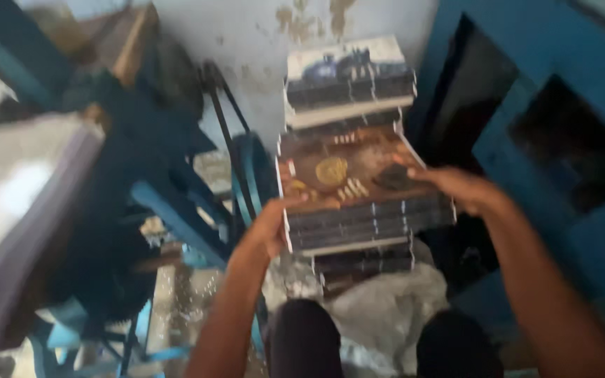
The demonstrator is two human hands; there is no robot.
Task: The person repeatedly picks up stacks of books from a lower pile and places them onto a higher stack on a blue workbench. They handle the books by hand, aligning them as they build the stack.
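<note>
Left hand point(269, 227) and right hand point(456, 187), fingers clamped on opposite edges of a brown-covered book bundle point(358, 192), stacked books point(348, 80) behind, blue machine point(176, 210) at left.

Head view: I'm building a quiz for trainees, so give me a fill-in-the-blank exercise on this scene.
1. Both hands hold a bundle of ____ with a brown top cover.
2. The left hand grips the bundle's ____ edge.
3. The machine on the left has a ____ painted frame.
4. The wall behind the far stack is ____.

Missing: books; left; blue; white
</note>
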